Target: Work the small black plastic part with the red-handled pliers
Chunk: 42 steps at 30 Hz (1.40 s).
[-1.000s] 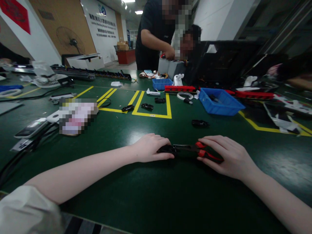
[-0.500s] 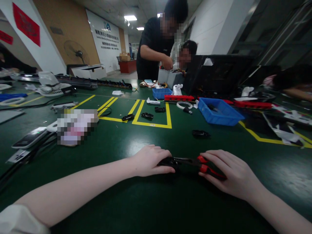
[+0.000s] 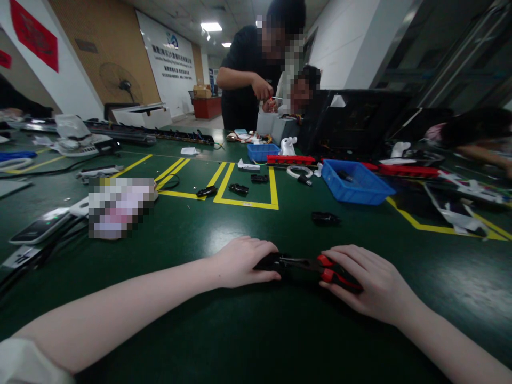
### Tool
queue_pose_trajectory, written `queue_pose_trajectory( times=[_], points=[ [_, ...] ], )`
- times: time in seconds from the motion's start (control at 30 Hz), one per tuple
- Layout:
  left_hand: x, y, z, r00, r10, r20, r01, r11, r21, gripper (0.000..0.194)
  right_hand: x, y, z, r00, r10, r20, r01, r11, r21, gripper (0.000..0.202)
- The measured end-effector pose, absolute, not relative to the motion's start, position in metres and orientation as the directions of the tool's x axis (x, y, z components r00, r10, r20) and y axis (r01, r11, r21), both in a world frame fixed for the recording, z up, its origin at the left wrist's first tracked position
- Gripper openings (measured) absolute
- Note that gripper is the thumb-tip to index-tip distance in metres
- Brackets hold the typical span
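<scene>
My left hand [image 3: 248, 262] is closed around a small black part [image 3: 269, 262], most of it hidden by the fingers and thumb. My right hand [image 3: 368, 280] grips red-and-black handled pliers [image 3: 328, 268], whose long narrow jaws point left. The jaws' tip meets the black part at its right end; whether they bite on it I cannot tell. Beyond my hands another black part [image 3: 326, 218] lies on the green table [image 3: 180, 325]. Similar black pieces lie farther off: one [image 3: 239, 189] and another [image 3: 260, 178] inside a yellow-taped square, and one [image 3: 207, 191] at the tape to its left.
A blue bin [image 3: 356, 184] stands at the right, a smaller blue bin [image 3: 263, 153] farther back. A blurred-out phone-like object [image 3: 120, 208] and a white device [image 3: 42, 226] with cables lie left. Red strips [image 3: 291, 160] lie across the back. A person in black [image 3: 244, 80] works opposite.
The pliers' jaws and handles have drawn closer together, and my right hand has shifted slightly left. Both hands keep their holds. The person opposite has moved their hands.
</scene>
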<state>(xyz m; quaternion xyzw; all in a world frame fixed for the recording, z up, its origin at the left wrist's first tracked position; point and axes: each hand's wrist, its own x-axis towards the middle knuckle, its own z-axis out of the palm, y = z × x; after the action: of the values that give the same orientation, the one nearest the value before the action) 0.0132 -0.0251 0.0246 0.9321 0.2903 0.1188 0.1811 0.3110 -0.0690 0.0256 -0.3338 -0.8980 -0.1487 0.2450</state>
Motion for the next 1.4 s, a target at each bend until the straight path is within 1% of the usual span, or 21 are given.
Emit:
queue_pose_trajectory(
  times=[0.23,0.33,0.47,0.73,0.9,1.03,1.27,1.4],
  points=[
    [0.012,-0.024,0.025,0.837,0.534,0.118,0.473,-0.816,0.333,0.037,0.310,-0.068,0.027,-0.648,0.534,0.543,0.677,0.730,0.091,0.034],
    [0.011,-0.024,0.026,0.842,0.526,0.118,0.469,-0.823,0.322,0.037,0.309,-0.067,0.026,-0.647,0.535,0.543,0.677,0.731,0.086,0.034],
    [0.012,-0.024,0.025,0.843,0.525,0.122,0.462,-0.821,0.336,0.036,0.310,-0.067,0.025,-0.648,0.544,0.533,0.683,0.725,0.090,0.035],
    [0.012,-0.025,0.027,0.838,0.530,0.129,0.460,-0.813,0.357,0.034,0.314,-0.065,0.023,-0.631,0.563,0.534,0.714,0.690,0.116,0.046],
    [0.012,-0.026,0.026,0.811,0.568,0.138,0.482,-0.783,0.394,0.035,0.317,-0.064,0.025,-0.626,0.527,0.575,0.721,0.671,0.170,0.045],
    [0.011,-0.026,0.024,0.802,0.582,0.135,0.486,-0.767,0.419,0.036,0.319,-0.062,0.025,-0.629,0.526,0.573,0.722,0.669,0.179,0.047],
    [0.011,-0.026,0.024,0.801,0.584,0.136,0.489,-0.767,0.414,0.037,0.317,-0.063,0.023,-0.652,0.499,0.571,0.708,0.671,0.222,0.049],
    [0.011,-0.026,0.022,0.804,0.578,0.142,0.483,-0.773,0.411,0.037,0.315,-0.064,0.023,-0.666,0.492,0.560,0.706,0.658,0.262,0.046]
  ],
)
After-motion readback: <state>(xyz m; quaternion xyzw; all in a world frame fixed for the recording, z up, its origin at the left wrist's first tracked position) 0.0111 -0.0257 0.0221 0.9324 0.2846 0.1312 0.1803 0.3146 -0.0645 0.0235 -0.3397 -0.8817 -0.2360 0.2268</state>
